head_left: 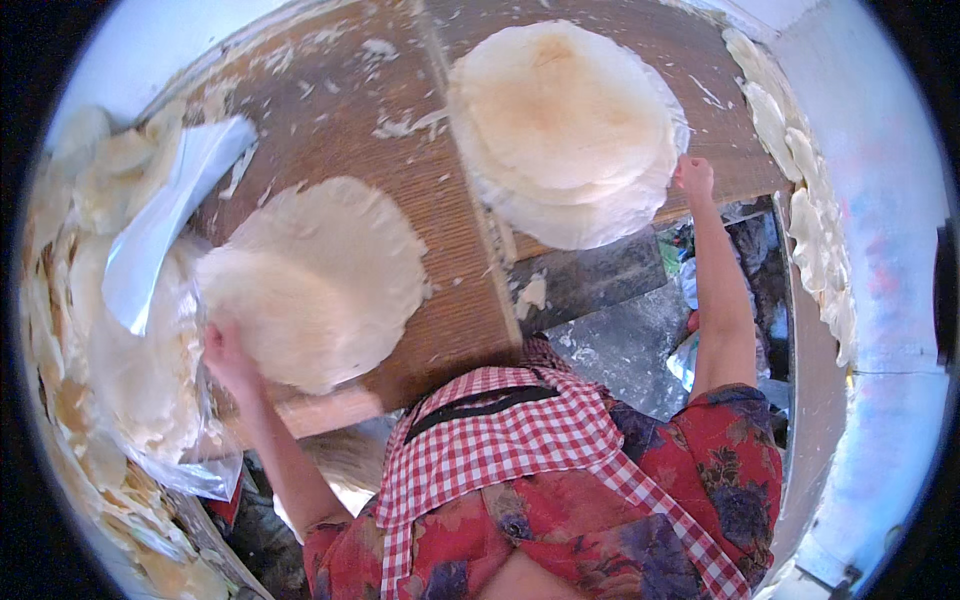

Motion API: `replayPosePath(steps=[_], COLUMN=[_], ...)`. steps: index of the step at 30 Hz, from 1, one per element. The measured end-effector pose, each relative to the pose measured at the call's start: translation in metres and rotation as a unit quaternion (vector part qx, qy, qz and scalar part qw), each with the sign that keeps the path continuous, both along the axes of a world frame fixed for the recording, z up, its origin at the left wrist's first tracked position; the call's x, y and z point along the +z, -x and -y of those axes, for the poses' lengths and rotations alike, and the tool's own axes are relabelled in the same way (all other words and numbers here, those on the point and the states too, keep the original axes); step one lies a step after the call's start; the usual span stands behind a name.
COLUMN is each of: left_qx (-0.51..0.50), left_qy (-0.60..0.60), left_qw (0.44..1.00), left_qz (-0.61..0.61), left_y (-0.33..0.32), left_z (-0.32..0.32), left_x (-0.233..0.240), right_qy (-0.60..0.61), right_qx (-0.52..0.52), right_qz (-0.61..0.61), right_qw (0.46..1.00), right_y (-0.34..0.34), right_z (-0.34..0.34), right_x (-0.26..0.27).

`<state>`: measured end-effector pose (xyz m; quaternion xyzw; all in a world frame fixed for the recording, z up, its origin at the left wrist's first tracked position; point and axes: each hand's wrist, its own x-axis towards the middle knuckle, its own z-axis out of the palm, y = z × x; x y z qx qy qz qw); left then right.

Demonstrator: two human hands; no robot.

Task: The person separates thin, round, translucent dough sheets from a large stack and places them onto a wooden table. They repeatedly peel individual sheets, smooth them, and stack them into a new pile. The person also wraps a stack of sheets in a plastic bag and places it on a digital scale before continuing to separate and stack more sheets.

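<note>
On the left of the wooden board, a thin round flatbread sheet (352,255) lies flat with a part of it blurred near my left hand (229,356). That hand's fingers are closed on the sheet's lower left edge. At the upper right rests a stack of thin round flatbread sheets (562,127), browned in the middle of the top one. My right hand (694,176) is closed at the right edge of this stack; whether it pinches a sheet's edge is hard to tell.
Clear plastic bags with pale dough scraps (142,375) line the left side. A strip of white plastic (176,217) lies over them. Dough scraps (799,180) run along the right wall. Flakes dot the wooden board (352,127). Below its right part is a gap with bags.
</note>
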<state>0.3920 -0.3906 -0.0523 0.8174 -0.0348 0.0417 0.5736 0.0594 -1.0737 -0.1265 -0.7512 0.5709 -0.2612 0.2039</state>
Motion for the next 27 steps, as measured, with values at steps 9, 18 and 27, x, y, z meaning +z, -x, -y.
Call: replayPosePath(steps=[9, 18, 27], left_qx=[-0.220, -0.623, -0.509], left_qy=[-0.294, -0.263, -0.150], left_qw=[0.859, 0.666, 0.843], left_qz=[0.358, 0.315, 0.088], left_y=[0.046, 0.184, 0.127], left_z=[0.312, 0.479, 0.512], left_x=[0.166, 0.032, 0.013], right_qy=[-0.420, -0.620, -0.721], right_qx=[-0.014, 0.006, 0.228], right_qz=[0.412, 0.576, 0.598], right_qw=[0.808, 0.533, 0.266], right_y=[0.033, 0.019, -0.042], right_z=[0.035, 0.000, 0.013], right_x=[0.003, -0.005, -0.066])
